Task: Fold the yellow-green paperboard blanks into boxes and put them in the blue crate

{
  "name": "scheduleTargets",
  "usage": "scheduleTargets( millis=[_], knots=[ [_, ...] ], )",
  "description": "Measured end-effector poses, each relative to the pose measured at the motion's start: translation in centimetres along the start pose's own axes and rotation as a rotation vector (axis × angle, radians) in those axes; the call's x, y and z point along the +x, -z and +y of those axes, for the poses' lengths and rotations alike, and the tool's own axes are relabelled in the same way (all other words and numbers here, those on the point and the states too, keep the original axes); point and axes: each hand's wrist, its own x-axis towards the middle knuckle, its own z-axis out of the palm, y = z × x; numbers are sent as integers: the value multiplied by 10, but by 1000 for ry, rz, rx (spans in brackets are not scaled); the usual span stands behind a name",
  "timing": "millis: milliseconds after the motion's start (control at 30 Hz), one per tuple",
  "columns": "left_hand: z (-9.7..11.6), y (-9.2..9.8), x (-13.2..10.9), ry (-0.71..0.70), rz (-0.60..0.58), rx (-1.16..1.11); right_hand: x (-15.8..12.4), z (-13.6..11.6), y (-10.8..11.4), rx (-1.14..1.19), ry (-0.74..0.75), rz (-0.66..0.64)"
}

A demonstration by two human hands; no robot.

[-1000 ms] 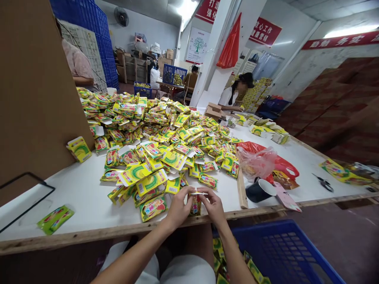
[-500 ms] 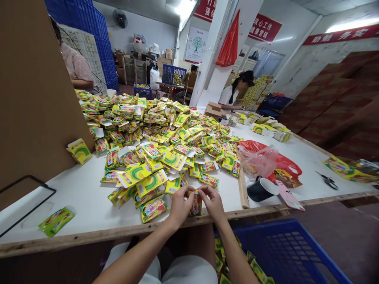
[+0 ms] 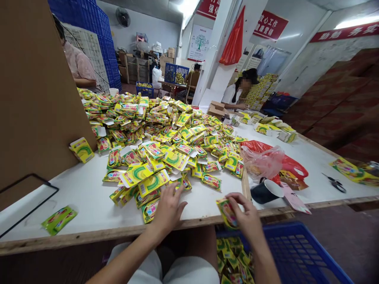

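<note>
My right hand pinches a small yellow printed box at the table's front edge, above a blue crate that holds many similar boxes. My left hand is open, fingers spread, over the near side of the heap of yellow and green boxes. Just under its wrist side lies a box with a colourful fruit print, partly covered by the hand. Whether the left fingertips touch a box, I cannot tell. Several boxes in the heap have white end flaps standing open.
To the right, behind a wooden strip, are a dark mug, a pink booklet-like item, red plastic bags and scissors. A green packet lies at left by a cardboard panel. A co-worker sits across the table.
My hands, together on one box before, have parted. The right has moved right with the box, towards the crate; the left has moved left to the heap and opened.
</note>
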Motion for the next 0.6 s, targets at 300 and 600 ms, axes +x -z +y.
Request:
scheduleTargets(
  millis=[300,600],
  knots=[
    [-11,5,13,-43,121,48,-27,-26,-46,188,-146,-178],
    [26,5,-23,31,206,-587,-33,-47,-109,962,-270,-138]
  ],
)
